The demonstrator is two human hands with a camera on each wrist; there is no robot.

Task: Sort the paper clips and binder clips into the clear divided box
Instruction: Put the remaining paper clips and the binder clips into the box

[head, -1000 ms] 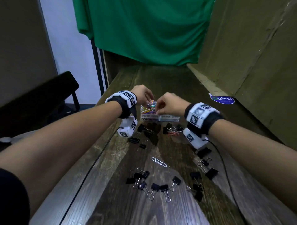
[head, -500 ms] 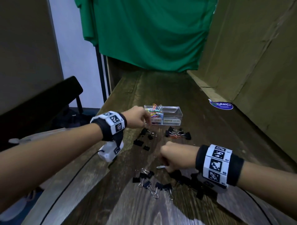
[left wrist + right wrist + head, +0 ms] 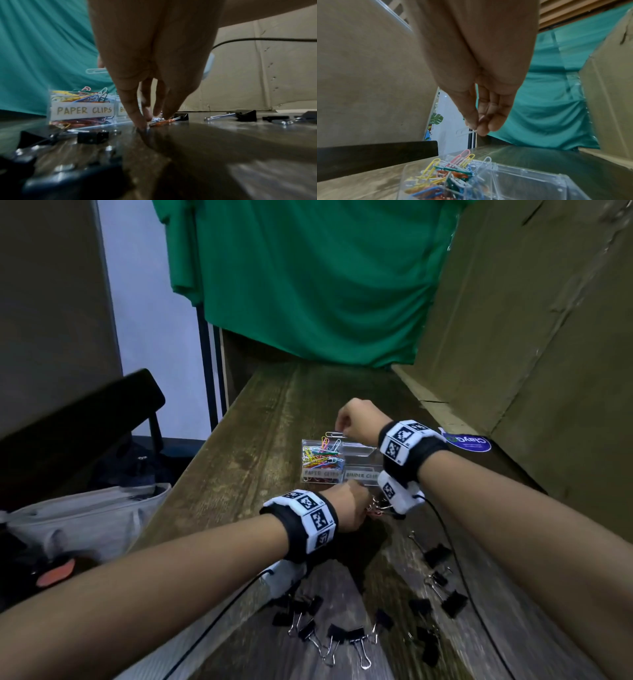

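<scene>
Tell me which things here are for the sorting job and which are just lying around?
For the job:
- clear plastic divided box
- white wire paper clip pinched in the right hand
- colourful paper clips in the box
- black binder clips on the table
- left hand

Lying about:
- blue round sticker
- grey cloth bag

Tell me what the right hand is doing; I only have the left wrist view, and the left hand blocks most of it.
Observer: The right hand pinches a white paper clip above the clear divided box.
Operator: Over which compartment?
Observer: The one heaped with coloured paper clips.
Operator: Anything in the other compartment yet?
Observer: No, the binder clip compartment looks empty.
</scene>
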